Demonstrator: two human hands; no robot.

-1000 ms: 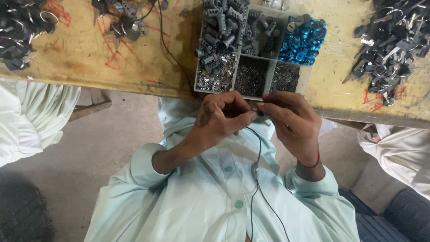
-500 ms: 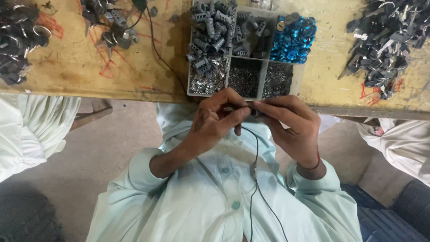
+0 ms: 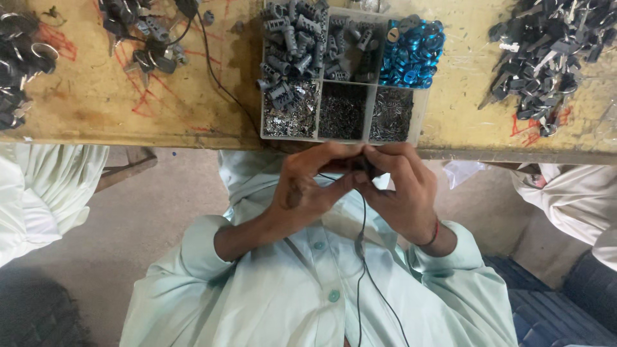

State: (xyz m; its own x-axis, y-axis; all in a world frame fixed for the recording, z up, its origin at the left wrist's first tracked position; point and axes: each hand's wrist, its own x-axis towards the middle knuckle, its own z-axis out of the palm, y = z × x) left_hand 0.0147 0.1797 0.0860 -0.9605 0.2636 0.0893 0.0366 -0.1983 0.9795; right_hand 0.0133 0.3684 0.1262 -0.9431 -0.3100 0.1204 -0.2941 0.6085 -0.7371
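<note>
Two hands meet below the scuffed yellow wooden counter [image 3: 128, 103]; just above the fingers sits the clear plastic compartment tray [image 3: 421, 119]. Left hand [image 3: 308, 193] and right hand [image 3: 402, 196] fingers pinch one small dark part [image 3: 367, 168] between them.

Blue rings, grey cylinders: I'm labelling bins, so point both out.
blue rings [image 3: 411, 54], head view, middle of the heap.
grey cylinders [image 3: 289, 38], head view, middle of the pile.
</note>
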